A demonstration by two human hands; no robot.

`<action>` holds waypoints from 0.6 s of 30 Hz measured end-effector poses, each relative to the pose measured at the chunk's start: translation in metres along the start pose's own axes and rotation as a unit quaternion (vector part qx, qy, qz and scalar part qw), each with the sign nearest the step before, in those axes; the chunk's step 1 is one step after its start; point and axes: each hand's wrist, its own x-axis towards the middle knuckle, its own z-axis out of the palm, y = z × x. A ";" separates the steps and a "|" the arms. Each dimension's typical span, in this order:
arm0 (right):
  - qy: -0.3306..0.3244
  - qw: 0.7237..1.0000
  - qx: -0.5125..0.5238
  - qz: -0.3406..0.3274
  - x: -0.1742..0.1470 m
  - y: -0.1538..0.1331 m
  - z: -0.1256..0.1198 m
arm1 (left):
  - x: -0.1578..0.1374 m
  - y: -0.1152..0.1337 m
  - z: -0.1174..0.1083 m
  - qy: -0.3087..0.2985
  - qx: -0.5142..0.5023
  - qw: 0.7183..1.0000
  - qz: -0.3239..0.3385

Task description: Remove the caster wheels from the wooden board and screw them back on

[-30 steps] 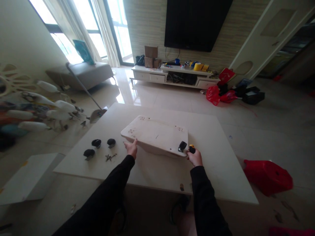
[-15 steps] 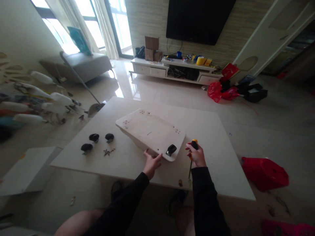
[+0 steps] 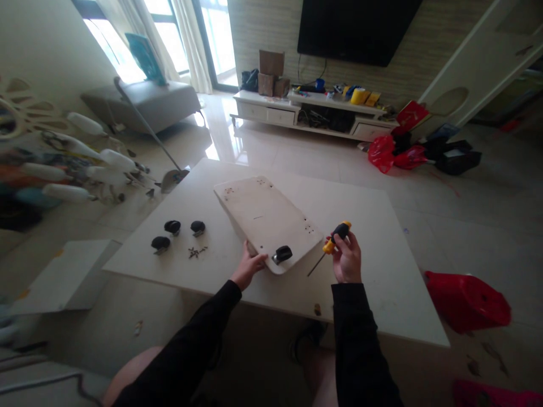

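Note:
My left hand (image 3: 250, 267) grips the near left edge of a white board (image 3: 267, 217), thumb on top and fingers at its side. One black caster wheel (image 3: 283, 254) stands on the board's near corner, beside that hand. Small holes show at the other corners. In my right hand (image 3: 347, 254) is a yellow and black screwdriver (image 3: 338, 234), its shaft slanting down to the left, apart from the board. Three loose casters (image 3: 172, 228) lie on the white table (image 3: 373, 305) to the left, with a small pile of screws (image 3: 195, 252) near them.
A small brownish piece (image 3: 317, 309) lies by the table's front edge. To the right on the floor is a red stool (image 3: 469, 302). A white box (image 3: 80, 277) stands at the left. Beyond the table are a TV cabinet (image 3: 265, 114) and red bags (image 3: 382, 154).
The board has turned clockwise on the table, its near corner shifting left with my left hand. My right hand has raised the screwdriver, its tip swinging left.

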 end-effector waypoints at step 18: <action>-0.155 0.982 0.001 -0.106 -0.048 0.041 0.072 | -0.001 0.068 -0.074 -0.054 0.494 0.811 0.309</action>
